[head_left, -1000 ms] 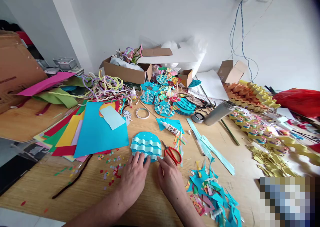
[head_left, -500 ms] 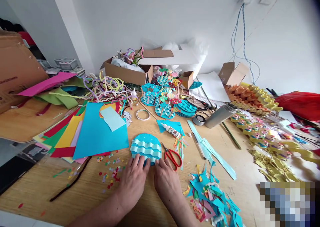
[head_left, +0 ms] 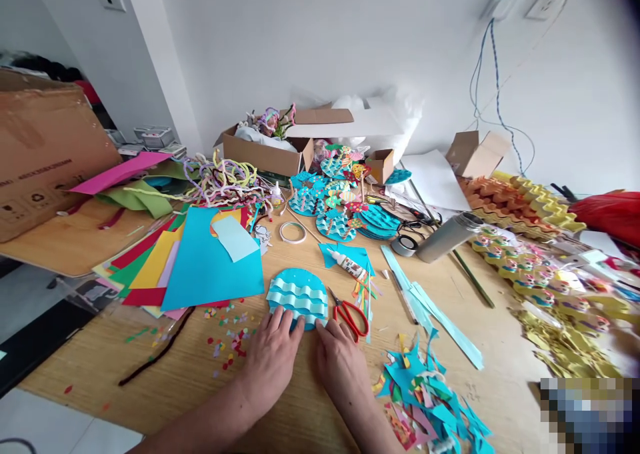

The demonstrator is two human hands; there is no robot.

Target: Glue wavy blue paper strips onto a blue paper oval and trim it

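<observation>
A blue round paper piece (head_left: 299, 278) with a flat bottom lies on the table, crossed by wavy light-blue paper strips (head_left: 299, 302). My left hand (head_left: 273, 351) rests over its lower left edge, fingers stretched and spread on the lowest strip. At the lower right edge, my right hand (head_left: 341, 357) has its fingers bent and pressed together on that strip's end. The fingers partly hide the bottom of the piece. Red-handled scissors (head_left: 354, 319) lie just right of it, blades slightly apart. Beyond them is a white glue bottle (head_left: 349, 265) on its side.
Coloured paper sheets (head_left: 210, 274) are stacked at left, near paper dots and a dark pipe cleaner (head_left: 165, 351). Light-blue strips (head_left: 440, 317) and blue scraps (head_left: 425, 387) lie right. Finished paper crafts (head_left: 335, 194), a tape roll (head_left: 293, 232) and a metal flask (head_left: 449, 237) stand behind.
The view has shifted slightly, so everything sits a little further right in the picture. Both hands stay on the lower edge of the blue paper piece.
</observation>
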